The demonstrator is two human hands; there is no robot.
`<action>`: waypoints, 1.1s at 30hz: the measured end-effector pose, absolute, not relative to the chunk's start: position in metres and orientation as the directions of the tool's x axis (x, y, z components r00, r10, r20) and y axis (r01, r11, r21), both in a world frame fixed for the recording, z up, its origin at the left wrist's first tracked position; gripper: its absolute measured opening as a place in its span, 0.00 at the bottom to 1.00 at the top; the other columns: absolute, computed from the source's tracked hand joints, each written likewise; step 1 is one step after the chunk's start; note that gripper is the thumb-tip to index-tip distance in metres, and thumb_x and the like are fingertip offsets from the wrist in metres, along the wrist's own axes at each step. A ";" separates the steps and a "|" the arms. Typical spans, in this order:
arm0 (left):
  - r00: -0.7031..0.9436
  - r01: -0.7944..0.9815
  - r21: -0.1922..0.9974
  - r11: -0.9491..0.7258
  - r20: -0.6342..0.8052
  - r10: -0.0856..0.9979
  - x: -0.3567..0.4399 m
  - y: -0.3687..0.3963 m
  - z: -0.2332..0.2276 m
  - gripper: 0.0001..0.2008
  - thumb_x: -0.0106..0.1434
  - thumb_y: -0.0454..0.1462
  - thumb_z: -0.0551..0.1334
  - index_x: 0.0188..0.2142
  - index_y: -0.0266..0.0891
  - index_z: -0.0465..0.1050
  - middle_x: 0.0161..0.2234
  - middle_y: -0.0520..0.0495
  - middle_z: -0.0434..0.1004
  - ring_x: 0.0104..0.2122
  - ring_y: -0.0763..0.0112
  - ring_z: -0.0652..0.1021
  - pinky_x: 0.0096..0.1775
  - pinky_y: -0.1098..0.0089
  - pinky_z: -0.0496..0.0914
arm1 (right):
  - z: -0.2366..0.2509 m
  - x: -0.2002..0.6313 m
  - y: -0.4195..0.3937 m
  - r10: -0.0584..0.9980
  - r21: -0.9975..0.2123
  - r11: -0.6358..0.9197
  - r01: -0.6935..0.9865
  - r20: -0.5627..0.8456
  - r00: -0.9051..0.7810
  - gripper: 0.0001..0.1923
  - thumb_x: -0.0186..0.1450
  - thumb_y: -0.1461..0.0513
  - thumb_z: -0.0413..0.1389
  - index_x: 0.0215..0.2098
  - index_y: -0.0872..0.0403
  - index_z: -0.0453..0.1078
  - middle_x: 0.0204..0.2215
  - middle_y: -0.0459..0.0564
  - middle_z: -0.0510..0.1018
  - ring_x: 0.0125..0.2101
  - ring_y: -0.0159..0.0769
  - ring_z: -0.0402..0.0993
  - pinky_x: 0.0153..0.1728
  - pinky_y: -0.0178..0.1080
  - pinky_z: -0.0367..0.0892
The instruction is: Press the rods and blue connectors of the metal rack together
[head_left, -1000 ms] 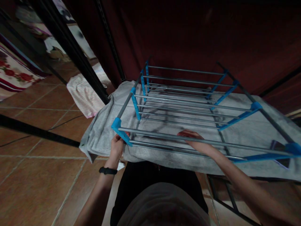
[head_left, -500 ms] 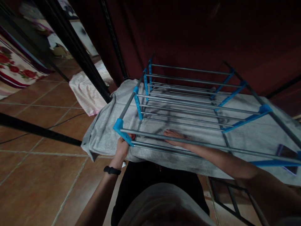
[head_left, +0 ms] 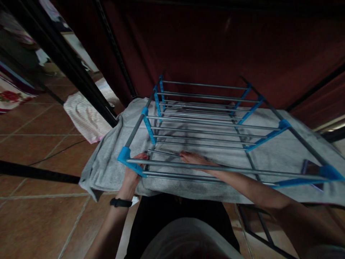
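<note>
A rack of grey metal tubes with blue plastic connectors lies on its side on a grey blanket. My left hand is closed around its near left corner, at the blue connector; part of the fingers is hidden behind the plastic. Inside the frame, just behind the front tube, my right hand is closed on a thin metal tube. That tube points left, its free end close to my left fingertips and apart from the blue piece. The front tube crosses in front of my right wrist.
The grey blanket covers the low surface under the rack. A phone-like dark object lies at the right. Black metal posts stand at the left, with a striped cloth behind. A dark red panel rises at the back.
My right hand, earlier flat-looking on the blanket, now has a thin tube raised in it, pointing left. My left hand stays at the corner. The view has shifted slightly.
</note>
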State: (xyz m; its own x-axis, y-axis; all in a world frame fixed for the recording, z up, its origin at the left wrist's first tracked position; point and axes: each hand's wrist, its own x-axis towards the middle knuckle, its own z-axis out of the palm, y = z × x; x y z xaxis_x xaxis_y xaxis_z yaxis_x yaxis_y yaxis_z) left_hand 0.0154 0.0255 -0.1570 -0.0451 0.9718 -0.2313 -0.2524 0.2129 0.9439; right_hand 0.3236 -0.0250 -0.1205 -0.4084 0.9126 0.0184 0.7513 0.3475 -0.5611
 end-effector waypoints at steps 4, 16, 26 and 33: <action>-0.027 -0.284 0.930 0.232 -0.250 0.968 0.013 0.033 -0.154 0.19 0.51 0.39 0.71 0.43 0.36 0.76 0.38 0.45 0.82 0.40 0.64 0.80 0.47 0.65 0.74 | -0.120 0.324 -0.019 0.925 -0.524 0.308 0.794 -0.031 -0.379 0.09 0.72 0.65 0.45 0.43 0.55 0.67 0.38 0.44 0.75 0.35 0.29 0.69 0.34 0.29 0.59; -0.003 -0.322 0.930 0.176 -0.187 0.982 0.012 0.041 -0.126 0.22 0.48 0.35 0.72 0.44 0.36 0.76 0.38 0.47 0.81 0.39 0.69 0.80 0.48 0.70 0.74 | -0.081 0.338 -0.032 0.959 -0.469 0.245 0.849 -0.011 -0.283 0.10 0.74 0.58 0.45 0.44 0.54 0.66 0.37 0.45 0.73 0.36 0.32 0.69 0.35 0.31 0.59; -0.153 -0.280 0.946 0.163 -0.211 0.965 0.006 0.028 -0.109 0.10 0.53 0.34 0.67 0.37 0.40 0.78 0.34 0.49 0.81 0.37 0.68 0.80 0.44 0.69 0.77 | -0.079 0.348 -0.063 0.925 -0.411 0.379 0.829 0.140 -0.354 0.11 0.74 0.59 0.46 0.47 0.49 0.69 0.45 0.48 0.75 0.44 0.35 0.70 0.42 0.37 0.65; -0.224 -0.306 0.946 0.103 -0.177 0.958 -0.002 0.017 -0.109 0.11 0.48 0.32 0.69 0.34 0.39 0.77 0.35 0.49 0.81 0.39 0.65 0.79 0.43 0.66 0.76 | -0.074 0.343 -0.084 0.900 -0.215 0.425 0.880 0.206 -0.384 0.12 0.71 0.67 0.48 0.46 0.52 0.71 0.42 0.47 0.77 0.44 0.33 0.72 0.46 0.35 0.67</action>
